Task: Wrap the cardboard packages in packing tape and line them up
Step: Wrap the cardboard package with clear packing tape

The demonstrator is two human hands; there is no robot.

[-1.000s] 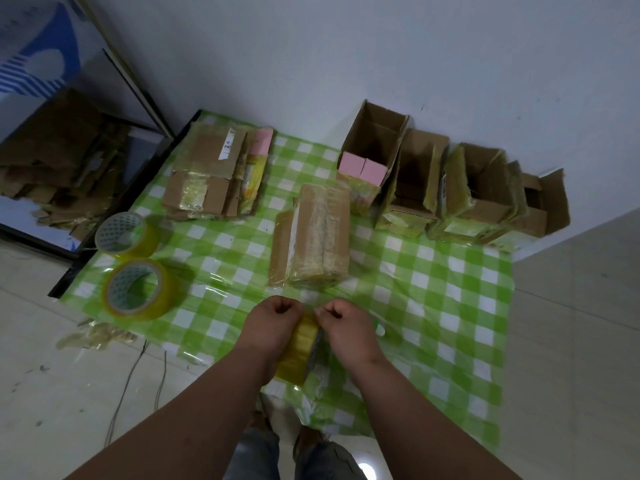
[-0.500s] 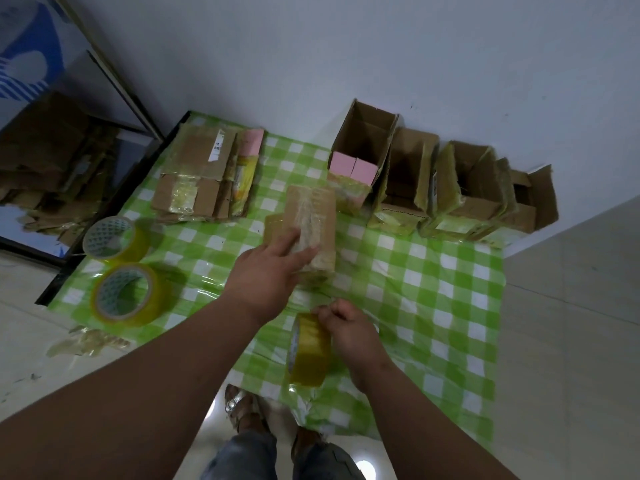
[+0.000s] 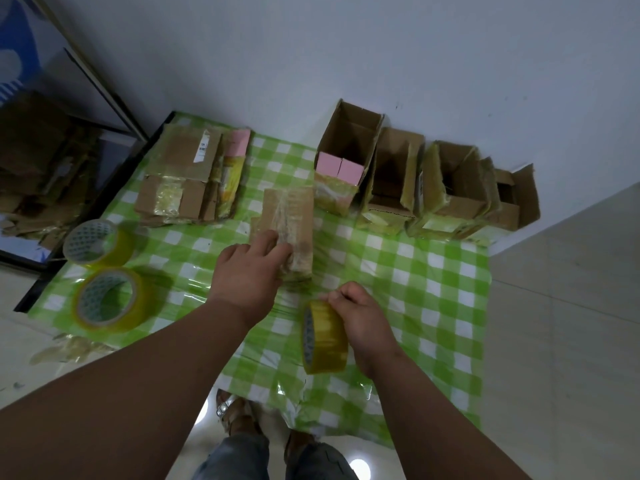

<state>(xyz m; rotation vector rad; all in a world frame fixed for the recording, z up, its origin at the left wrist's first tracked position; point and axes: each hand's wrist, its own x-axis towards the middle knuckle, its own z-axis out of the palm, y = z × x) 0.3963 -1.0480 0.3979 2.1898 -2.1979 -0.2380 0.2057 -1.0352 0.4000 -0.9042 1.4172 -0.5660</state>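
Your left hand [image 3: 247, 277] grips the near end of the taped cardboard package [image 3: 289, 230] lying mid-table. Your right hand [image 3: 360, 318] pinches a yellow tape roll [image 3: 323, 337], held on edge just nearer you. Two spare rolls [image 3: 104, 271] sit left; open boxes [image 3: 415, 181] line the far wall.

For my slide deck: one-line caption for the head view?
Left hand grips a taped package while right hand holds a tape roll.
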